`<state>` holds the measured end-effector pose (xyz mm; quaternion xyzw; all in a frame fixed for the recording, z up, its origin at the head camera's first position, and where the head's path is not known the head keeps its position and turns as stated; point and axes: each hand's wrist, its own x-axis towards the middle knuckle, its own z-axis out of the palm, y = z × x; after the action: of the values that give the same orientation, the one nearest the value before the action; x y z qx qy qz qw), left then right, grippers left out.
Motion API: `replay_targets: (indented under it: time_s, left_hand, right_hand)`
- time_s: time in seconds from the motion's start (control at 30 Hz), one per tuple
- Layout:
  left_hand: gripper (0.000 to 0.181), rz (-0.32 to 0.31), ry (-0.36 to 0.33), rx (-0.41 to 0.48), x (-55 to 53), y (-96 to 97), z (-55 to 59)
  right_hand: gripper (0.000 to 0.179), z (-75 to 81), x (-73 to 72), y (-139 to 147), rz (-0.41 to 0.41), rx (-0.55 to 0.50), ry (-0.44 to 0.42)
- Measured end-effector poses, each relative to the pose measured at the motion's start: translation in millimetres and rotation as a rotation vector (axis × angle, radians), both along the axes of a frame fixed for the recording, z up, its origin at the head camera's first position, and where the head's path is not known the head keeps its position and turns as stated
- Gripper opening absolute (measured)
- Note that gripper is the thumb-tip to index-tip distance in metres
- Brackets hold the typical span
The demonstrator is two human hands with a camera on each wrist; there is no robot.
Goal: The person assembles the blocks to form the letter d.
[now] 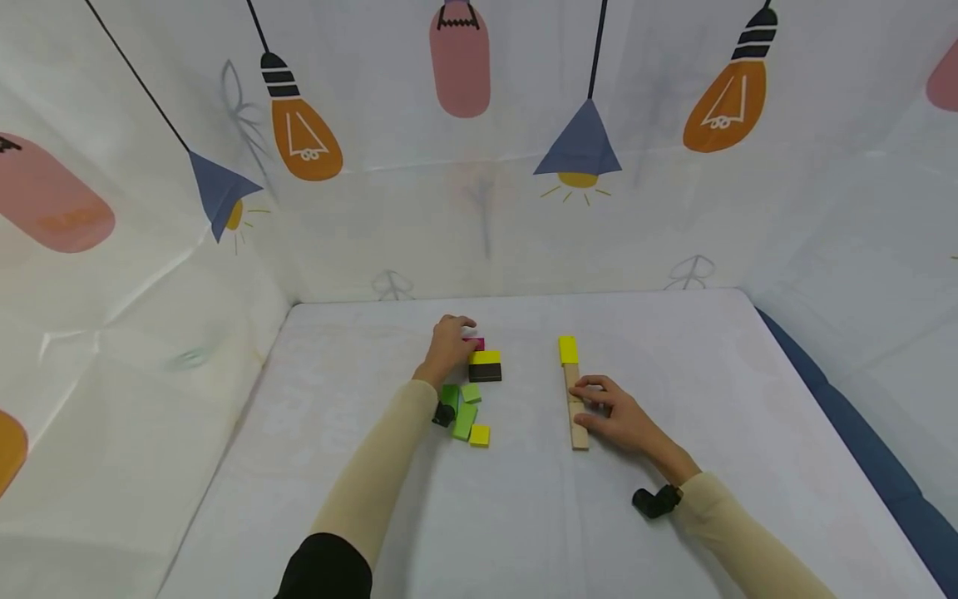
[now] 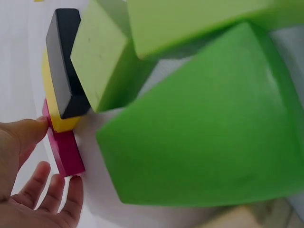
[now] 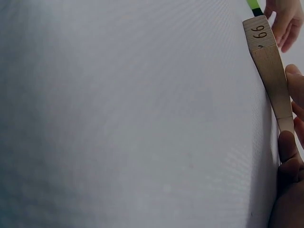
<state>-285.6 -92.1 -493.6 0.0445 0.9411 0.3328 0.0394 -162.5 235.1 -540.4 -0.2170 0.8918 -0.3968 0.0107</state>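
Observation:
My left hand (image 1: 447,345) reaches to a magenta block (image 2: 65,151) at the far end of a small group. Its thumb touches that block near the yellow block (image 1: 485,358), and its other fingers are spread loosely about the far end. A black block (image 1: 485,373) lies against the yellow one. My right hand (image 1: 624,420) holds a row of wooden blocks (image 1: 580,428) by the side, thumb on the near block and fingertips over the row. A yellow block (image 1: 569,349) caps the row's far end. Engraved digits show on one wooden end (image 3: 260,33).
Green blocks (image 1: 464,420) and a small yellow block (image 1: 480,435) lie beside my left wrist. White cloth (image 1: 509,516) covers the table. Behind it hangs a curtain (image 1: 419,225) printed with lamps, and a blue cushioned edge (image 1: 861,424) runs along the right.

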Motion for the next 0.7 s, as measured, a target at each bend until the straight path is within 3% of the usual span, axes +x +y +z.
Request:
replay_targets:
  time_s: [0.23,0.5,0.7]
  left_hand:
    - [0.037,0.007,-0.015,0.013,-2.0,-17.6,-3.0]
    - [0.045,0.021,0.037,0.009,-8.0,-43.0,-7.1]
    - [0.051,0.034,0.041,0.038,-3.5,-49.0,-8.6]
  right_hand:
    - [0.046,-0.5,-0.3,0,0.007,-0.007,-0.003]
    - [0.046,0.9,0.9,0,0.006,-0.008,0.011]
    - [0.045,0.5,1.7,0,0.010,-0.010,0.047]
